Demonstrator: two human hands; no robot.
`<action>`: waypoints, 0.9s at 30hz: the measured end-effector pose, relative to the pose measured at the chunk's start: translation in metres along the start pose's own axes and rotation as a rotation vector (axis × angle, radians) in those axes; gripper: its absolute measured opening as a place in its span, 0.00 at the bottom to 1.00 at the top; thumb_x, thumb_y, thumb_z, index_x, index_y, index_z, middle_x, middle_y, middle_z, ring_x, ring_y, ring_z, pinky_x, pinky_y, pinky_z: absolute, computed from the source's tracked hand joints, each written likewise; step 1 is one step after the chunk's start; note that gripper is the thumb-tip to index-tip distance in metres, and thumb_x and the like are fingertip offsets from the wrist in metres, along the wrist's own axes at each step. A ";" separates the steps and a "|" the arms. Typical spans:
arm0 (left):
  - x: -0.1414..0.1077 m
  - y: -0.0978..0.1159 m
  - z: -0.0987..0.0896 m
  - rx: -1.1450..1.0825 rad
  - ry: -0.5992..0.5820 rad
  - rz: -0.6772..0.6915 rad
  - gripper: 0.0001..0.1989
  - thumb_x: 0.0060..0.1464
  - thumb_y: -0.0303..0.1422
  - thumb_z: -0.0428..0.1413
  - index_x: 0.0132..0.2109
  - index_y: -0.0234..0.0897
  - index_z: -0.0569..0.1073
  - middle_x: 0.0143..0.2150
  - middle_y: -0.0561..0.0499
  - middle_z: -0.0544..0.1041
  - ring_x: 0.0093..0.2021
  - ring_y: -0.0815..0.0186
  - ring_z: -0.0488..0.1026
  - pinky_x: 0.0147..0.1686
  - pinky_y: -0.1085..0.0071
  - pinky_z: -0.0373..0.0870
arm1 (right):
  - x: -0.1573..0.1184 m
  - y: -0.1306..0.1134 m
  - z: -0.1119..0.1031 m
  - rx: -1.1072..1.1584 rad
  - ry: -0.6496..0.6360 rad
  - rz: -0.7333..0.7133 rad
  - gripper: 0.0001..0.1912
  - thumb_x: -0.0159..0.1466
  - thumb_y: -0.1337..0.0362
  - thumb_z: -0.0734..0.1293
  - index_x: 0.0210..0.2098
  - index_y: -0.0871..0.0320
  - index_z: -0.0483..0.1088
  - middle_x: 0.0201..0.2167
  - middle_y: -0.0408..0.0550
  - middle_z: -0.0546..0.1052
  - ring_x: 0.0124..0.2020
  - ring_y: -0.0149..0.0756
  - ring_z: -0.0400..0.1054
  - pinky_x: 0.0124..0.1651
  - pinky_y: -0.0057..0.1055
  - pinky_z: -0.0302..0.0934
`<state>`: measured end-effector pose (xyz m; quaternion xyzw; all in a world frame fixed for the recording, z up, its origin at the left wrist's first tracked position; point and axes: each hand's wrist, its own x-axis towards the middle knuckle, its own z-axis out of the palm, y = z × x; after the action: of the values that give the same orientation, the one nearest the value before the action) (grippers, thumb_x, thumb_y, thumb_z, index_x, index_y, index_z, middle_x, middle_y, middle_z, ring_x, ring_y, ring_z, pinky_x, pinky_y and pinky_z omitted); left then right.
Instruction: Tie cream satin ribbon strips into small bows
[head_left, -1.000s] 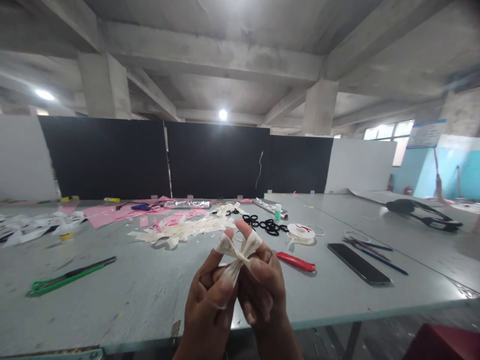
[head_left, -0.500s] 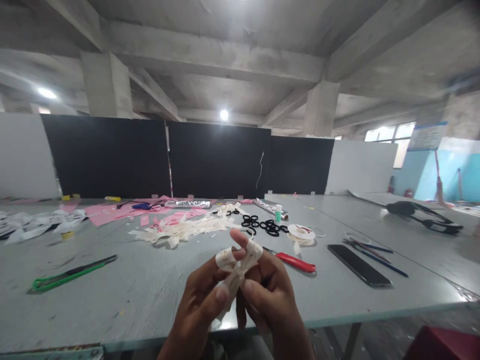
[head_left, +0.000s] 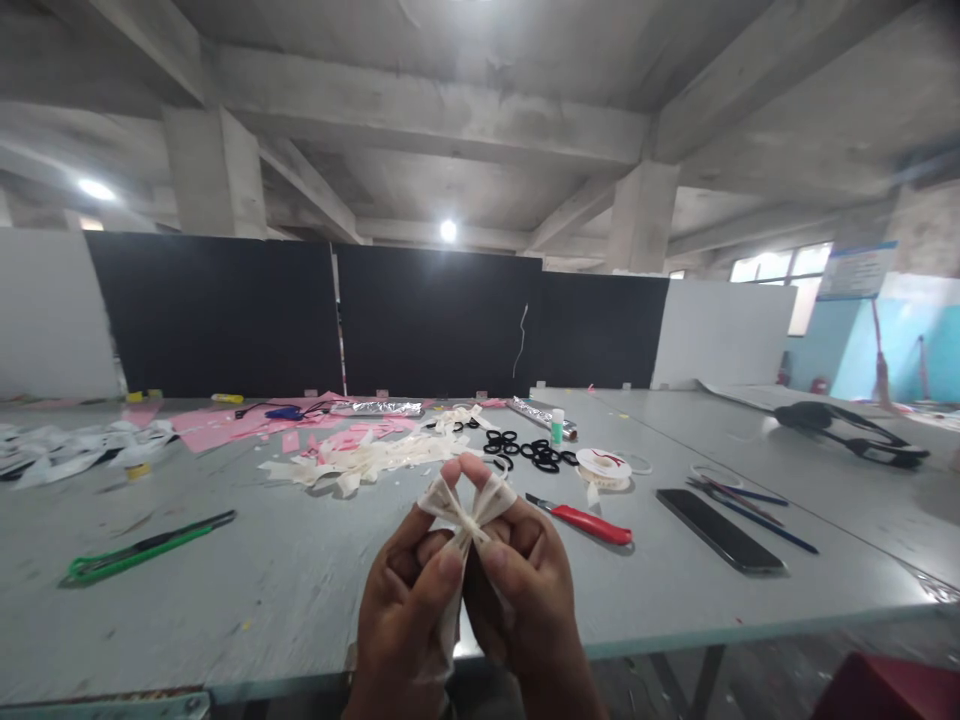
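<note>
While fingers [head_left: 451, 473] pinch, bow [head_left: 470, 525] seems between them.

Cream bow [head_left: 470, 522]: tails partly covered by hands [head_left: 409, 610]. Forearms [head_left: 561, 692] cropped by bottom edge. White strips [head_left: 97, 452] cut off at left. Sign [head_left: 857, 272] text too blurred to be read. Dark red object [head_left: 892, 690] cropped lower right, can't be identified. Ribbon spool [head_left: 602, 464] markings too small.

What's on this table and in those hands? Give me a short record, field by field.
Left hand: holding a cream bow
Right hand: holding the same bow
Left of the hands: green tool
Right of the hands: red tool, phone
Beyond the hands: cream strips, black rings, spool
</note>
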<state>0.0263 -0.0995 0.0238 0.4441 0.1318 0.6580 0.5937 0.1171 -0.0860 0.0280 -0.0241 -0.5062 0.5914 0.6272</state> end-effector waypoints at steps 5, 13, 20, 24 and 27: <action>0.001 0.001 0.006 -0.117 0.067 0.015 0.30 0.51 0.36 0.58 0.62 0.44 0.64 0.16 0.60 0.61 0.15 0.75 0.60 0.20 0.78 0.66 | 0.006 0.003 0.010 0.139 0.019 -0.038 0.37 0.58 0.60 0.68 0.64 0.59 0.53 0.11 0.31 0.59 0.06 0.21 0.49 0.08 0.17 0.49; -0.007 0.013 0.013 -0.116 0.055 -0.044 0.30 0.50 0.40 0.57 0.61 0.40 0.65 0.23 0.51 0.72 0.28 0.62 0.73 0.32 0.68 0.72 | 0.000 -0.001 0.004 0.182 -0.076 0.066 0.37 0.58 0.55 0.67 0.63 0.60 0.55 0.08 0.27 0.54 0.03 0.22 0.49 0.07 0.17 0.48; -0.006 0.011 0.010 -0.180 -0.067 -0.166 0.30 0.52 0.38 0.56 0.62 0.39 0.63 0.24 0.51 0.73 0.22 0.67 0.71 0.21 0.74 0.68 | -0.005 -0.005 0.005 0.180 -0.138 0.089 0.45 0.55 0.52 0.70 0.66 0.59 0.48 0.08 0.26 0.54 0.05 0.25 0.53 0.08 0.19 0.53; -0.004 0.012 0.004 -0.141 -0.102 -0.190 0.31 0.50 0.38 0.57 0.61 0.37 0.64 0.23 0.51 0.73 0.22 0.67 0.72 0.21 0.75 0.68 | -0.009 0.004 0.001 0.230 -0.149 0.043 0.48 0.54 0.54 0.71 0.66 0.59 0.46 0.07 0.25 0.52 0.04 0.23 0.51 0.09 0.18 0.54; -0.005 0.010 0.001 -0.048 -0.070 -0.174 0.30 0.48 0.41 0.58 0.58 0.37 0.68 0.19 0.52 0.71 0.21 0.66 0.71 0.21 0.74 0.68 | -0.010 0.010 -0.005 0.256 -0.178 0.048 0.48 0.54 0.52 0.70 0.67 0.58 0.45 0.08 0.23 0.50 0.04 0.22 0.50 0.10 0.18 0.56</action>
<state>0.0196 -0.1067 0.0297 0.4391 0.1333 0.5910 0.6635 0.1154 -0.0876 0.0128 0.0965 -0.4796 0.6657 0.5635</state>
